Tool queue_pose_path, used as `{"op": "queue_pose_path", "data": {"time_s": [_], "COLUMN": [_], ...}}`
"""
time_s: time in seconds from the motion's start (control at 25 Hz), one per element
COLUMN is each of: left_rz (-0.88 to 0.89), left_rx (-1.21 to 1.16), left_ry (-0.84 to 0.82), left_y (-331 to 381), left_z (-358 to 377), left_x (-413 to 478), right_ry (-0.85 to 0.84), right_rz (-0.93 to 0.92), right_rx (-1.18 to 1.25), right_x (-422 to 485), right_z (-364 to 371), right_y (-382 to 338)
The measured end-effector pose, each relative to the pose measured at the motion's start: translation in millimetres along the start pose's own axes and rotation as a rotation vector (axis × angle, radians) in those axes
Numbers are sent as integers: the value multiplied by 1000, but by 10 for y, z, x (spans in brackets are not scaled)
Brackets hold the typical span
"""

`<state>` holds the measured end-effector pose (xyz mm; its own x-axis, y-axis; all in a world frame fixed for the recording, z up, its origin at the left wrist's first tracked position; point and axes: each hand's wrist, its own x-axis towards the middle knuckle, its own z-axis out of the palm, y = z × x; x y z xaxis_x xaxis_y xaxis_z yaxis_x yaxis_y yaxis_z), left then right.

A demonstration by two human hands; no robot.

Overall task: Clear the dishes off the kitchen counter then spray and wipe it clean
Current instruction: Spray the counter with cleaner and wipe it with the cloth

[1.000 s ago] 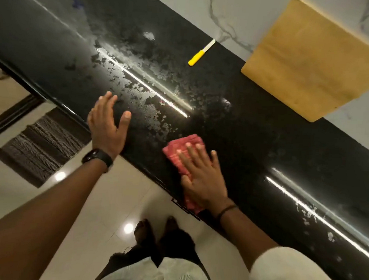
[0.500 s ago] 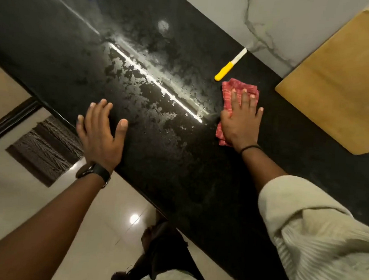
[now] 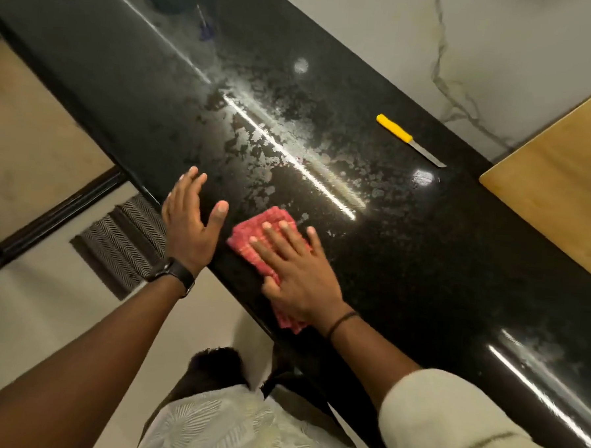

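Note:
The black stone counter (image 3: 422, 258) runs diagonally across the view, with patchy wet film along its middle. A folded red cloth (image 3: 259, 228) lies at the counter's near edge. My right hand (image 3: 298, 272) presses flat on the cloth, fingers spread, covering most of it. To its left, my left hand (image 3: 191, 228) rests flat and open on the counter's front edge, a dark watch on the wrist.
A knife with a yellow handle (image 3: 395, 127) lies near the back of the counter by the marbled wall. A wooden cutting board (image 3: 563, 176) leans at the right. A small blue object (image 3: 205, 30) sits far back. Below are tiled floor and a striped mat (image 3: 121, 245).
My right hand has pulled the red cloth back from beside the knife to the counter's near edge. The left hand has stayed at the front edge.

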<state>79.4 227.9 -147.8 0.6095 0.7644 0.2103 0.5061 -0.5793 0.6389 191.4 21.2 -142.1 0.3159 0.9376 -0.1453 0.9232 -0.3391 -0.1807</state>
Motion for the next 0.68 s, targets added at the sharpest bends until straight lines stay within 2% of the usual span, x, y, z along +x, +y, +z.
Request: {"op": "queue_pose_path", "data": {"time_s": [0.2,0.28,0.4,0.52,0.68], "left_rz": [-4,38,40,46,57], "left_rx": [174,251,194,182,188], "left_ry": [-55,-85,-25,22,-43], "left_y": [-698,-957,-1159,-1198,-1168], "left_z": [-368,-424,-373,-288,-295], "left_x": [1022,1278,1402,1376,1418], "right_ry": [60,90,120,131,100], "right_rz": [435,556,691,712,518], "right_rx": [1,17,53,61,63], "right_x": [417,786,1414,2162,3024], "right_z": [-261,-374,-447,-508,-387], "right_y": [942,1196,1248,854,-312]}}
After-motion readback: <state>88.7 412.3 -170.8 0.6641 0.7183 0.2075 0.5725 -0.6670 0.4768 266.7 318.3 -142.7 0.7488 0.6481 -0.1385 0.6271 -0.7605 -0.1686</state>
